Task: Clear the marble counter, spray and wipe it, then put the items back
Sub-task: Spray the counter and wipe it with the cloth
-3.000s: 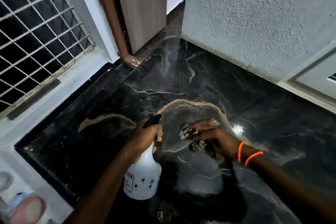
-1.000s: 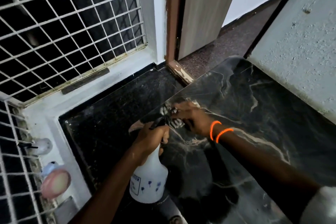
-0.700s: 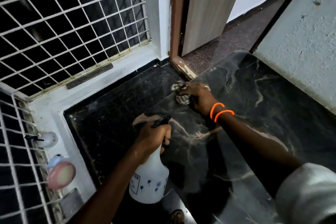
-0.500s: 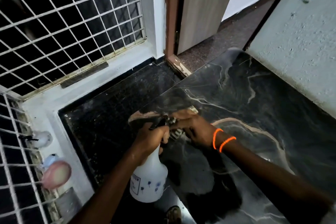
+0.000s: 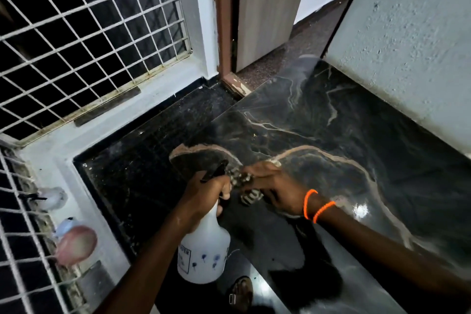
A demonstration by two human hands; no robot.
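The black marble counter (image 5: 344, 135) with pale veins fills the right and middle of the view. My left hand (image 5: 204, 197) grips the neck of a white spray bottle (image 5: 204, 255) with a black trigger, held upright at the counter's near left edge. My right hand (image 5: 275, 190), with orange bands on the wrist, presses a bunched patterned cloth (image 5: 246, 183) onto the marble, right beside the bottle's head. Most of the cloth is hidden under the fingers.
A lower black granite ledge (image 5: 137, 173) lies left of the counter, below a white window grille (image 5: 89, 33). A rough grey wall (image 5: 407, 46) borders the counter's far side. A door (image 5: 265, 7) stands behind. A pinkish object (image 5: 75, 245) and small items sit on the left sill. A sandalled foot (image 5: 240, 293) shows below.
My right hand swept the cloth out toward the far left corner of the counter and then drew it back beside the bottle. The left hand kept the bottle in place.
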